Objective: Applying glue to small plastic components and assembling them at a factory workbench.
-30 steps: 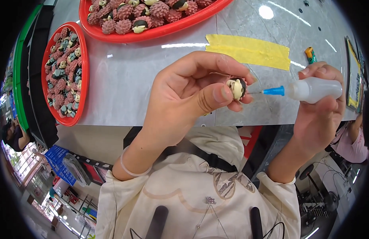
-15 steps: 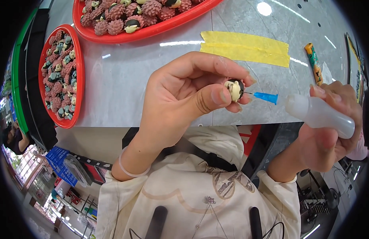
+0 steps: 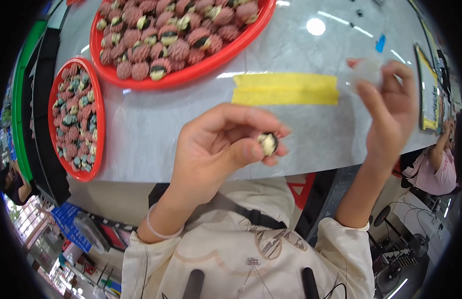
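My left hand [image 3: 206,154] pinches a small figurine head [image 3: 267,144] between thumb and fingers. The head has a cream face and black hair, and its far side is hidden by my fingers. To the right, over the grey table, my right hand [image 3: 393,102] is raised and grips a translucent white squeeze bottle [image 3: 368,74], somewhat blurred. A blue needle tip [image 3: 380,43] shows just beyond the bottle, apart from the figurine head; the join between tip and bottle is not clear.
A large red tray [image 3: 183,79] full of pink, cream and black figurine pieces stands at the far left. Left of it is a smaller red tray [image 3: 102,124] with pink and grey-green pieces. Yellow tape [image 3: 286,88] lies on the table. Another person [image 3: 438,167] is at far right.
My right hand has moved up and away with the bottle, and the needle tip has left the figurine head. My left hand still holds the head. The view has shifted, showing more of the trays.
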Available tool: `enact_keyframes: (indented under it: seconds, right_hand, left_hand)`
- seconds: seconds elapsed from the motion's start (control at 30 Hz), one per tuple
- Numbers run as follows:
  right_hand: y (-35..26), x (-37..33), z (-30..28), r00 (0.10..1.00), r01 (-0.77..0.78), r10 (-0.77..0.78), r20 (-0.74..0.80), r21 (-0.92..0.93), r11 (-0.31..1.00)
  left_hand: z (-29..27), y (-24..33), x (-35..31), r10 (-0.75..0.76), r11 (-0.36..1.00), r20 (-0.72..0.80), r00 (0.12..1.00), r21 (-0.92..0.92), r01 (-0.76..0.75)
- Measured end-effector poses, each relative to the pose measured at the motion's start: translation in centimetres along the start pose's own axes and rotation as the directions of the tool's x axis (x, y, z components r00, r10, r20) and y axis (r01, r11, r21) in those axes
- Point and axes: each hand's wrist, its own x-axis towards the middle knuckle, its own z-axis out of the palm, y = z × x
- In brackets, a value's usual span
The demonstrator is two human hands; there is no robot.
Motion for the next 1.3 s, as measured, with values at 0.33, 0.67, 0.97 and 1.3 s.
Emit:
enact_keyframes:
  seconds: [0.33,0.67,0.97,1.3]
  right_hand:
    - [1.4,5.0,-1.9,0.966,0.175,-0.064,0.252,-0.449,0.876]
    - [3.8,10.1,-5.1,0.984,0.173,-0.094,0.153,-0.666,0.726]
    - [-0.6,1.7,-4.0,0.988,-0.15,0.147,0.04,0.112,0.982]
    - [-0.8,-1.9,-1.6,0.946,-0.298,0.207,0.248,0.42,0.858]
  left_hand:
    - [0.2,0.2,-0.2,-0.009,1.0,-0.05,0.999,0.012,0.009]
    - [0.1,0.4,-0.2,-0.021,0.998,0.043,0.999,-0.065,0.023]
    - [-0.9,0.1,-0.2,-0.011,0.994,0.138,0.99,-0.108,0.026]
    - [0.0,-0.1,-0.1,0.01,1.0,0.036,0.999,0.007,-0.01]
